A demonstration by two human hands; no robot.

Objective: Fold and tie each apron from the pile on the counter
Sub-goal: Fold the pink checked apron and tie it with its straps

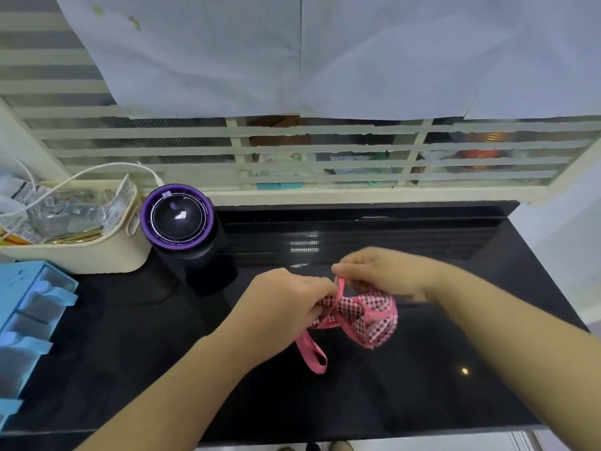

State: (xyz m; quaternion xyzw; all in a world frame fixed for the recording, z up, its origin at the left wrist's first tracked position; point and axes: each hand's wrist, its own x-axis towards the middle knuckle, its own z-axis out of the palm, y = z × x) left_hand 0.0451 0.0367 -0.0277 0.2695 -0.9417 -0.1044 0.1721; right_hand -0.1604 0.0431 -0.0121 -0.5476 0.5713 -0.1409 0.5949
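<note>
A pink apron (pixel 370 317) with a dark dotted pattern is rolled into a small bundle just above the black counter (pixel 406 385), near its middle. My left hand (pixel 283 304) grips the bundle's left end. My right hand (pixel 383 271) pinches a pink strap (pixel 340 288) that rises from the bundle. Another loop of pink strap (pixel 312 353) hangs down toward the counter below my left hand. No other apron is in view.
A black and purple round appliance (pixel 182 222) stands at the back left, with a white cable behind it. A cream basket (pixel 97 252) of packets sits left of it. Blue plastic drawers (pixel 29 320) line the left edge. A barred window runs behind the counter.
</note>
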